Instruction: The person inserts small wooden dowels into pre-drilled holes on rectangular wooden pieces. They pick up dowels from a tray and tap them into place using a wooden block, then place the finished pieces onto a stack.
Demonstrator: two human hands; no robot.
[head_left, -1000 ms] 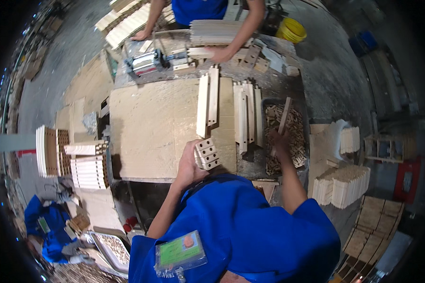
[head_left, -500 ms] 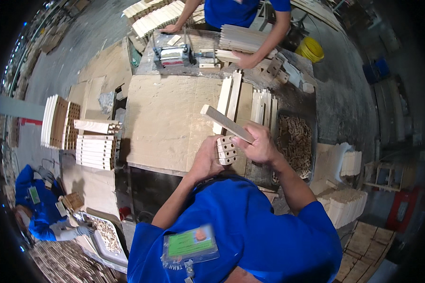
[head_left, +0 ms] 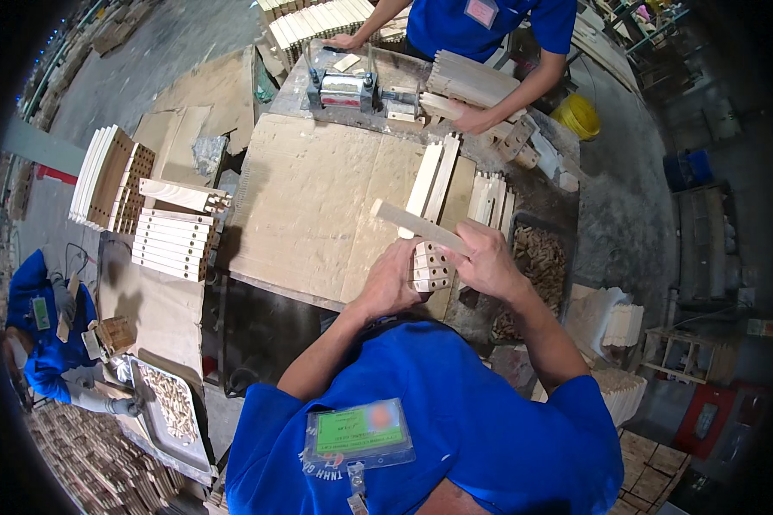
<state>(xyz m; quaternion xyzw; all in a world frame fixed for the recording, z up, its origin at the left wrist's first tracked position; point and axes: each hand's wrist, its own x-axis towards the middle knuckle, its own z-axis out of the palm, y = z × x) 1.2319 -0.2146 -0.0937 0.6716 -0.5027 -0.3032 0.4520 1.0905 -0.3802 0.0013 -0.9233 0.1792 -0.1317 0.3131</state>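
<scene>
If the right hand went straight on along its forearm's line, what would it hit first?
Probably the long, pale wooden strip on the right of a side-by-side pair, up and left of the right hand, which grips a straight, pale wooden stick. Depth is unclear; it may pass above.

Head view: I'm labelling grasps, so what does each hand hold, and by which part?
The left hand grips drilled wooden pieces by their side, near the holed ends; the right hand holds a wooden stick by its right-hand end.

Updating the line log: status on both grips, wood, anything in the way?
Left grip closed on drilled wooden pieces. Right grip holding wooden stick, angled. Two slats lie just ahead.
</scene>
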